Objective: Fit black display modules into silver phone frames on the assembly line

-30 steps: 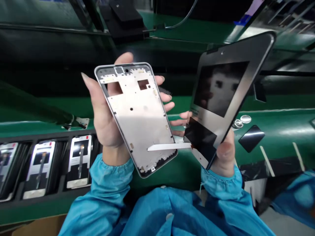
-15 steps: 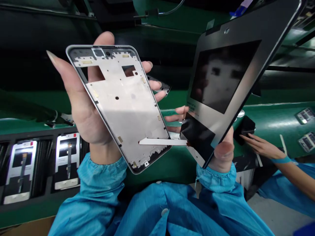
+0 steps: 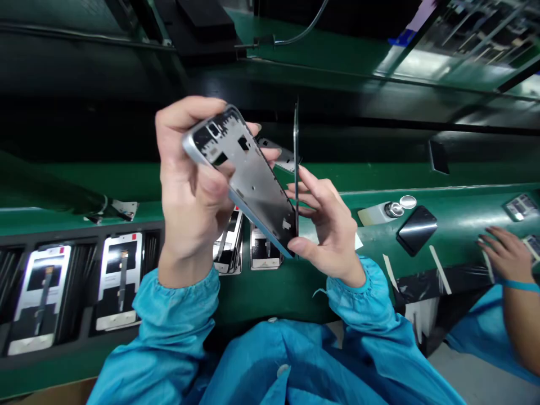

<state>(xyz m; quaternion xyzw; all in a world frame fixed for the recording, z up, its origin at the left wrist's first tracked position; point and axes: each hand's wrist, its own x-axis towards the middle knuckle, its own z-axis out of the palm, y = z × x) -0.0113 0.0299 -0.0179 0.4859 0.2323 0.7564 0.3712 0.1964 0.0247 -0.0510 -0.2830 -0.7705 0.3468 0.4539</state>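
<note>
My left hand [image 3: 189, 174] is closed around a silver phone frame [image 3: 257, 180], which is tilted with its bare inner side facing right. Two dark cutouts show near its upper end. My right hand [image 3: 327, 225] grips a thin phone screen [image 3: 296, 146] that stands almost edge-on to the camera, thumb at its lower end. The lower ends of the frame and screen meet or nearly meet; their upper ends are apart, like an open V. Whether the ribbon seen earlier still links them is hidden.
Phone screens [image 3: 118, 281] stand in a dark tray at left; a few more lie behind my hands. Another phone frame [image 3: 278, 156] lies beyond. To the right are a bottle [image 3: 375, 215], a dark phone [image 3: 417, 230] and a co-worker's hand [image 3: 508, 253].
The screen has swung from facing the camera to edge-on and moved left, its lower end now at the frame's. My left hand has turned the frame. The co-worker's hand has moved right.
</note>
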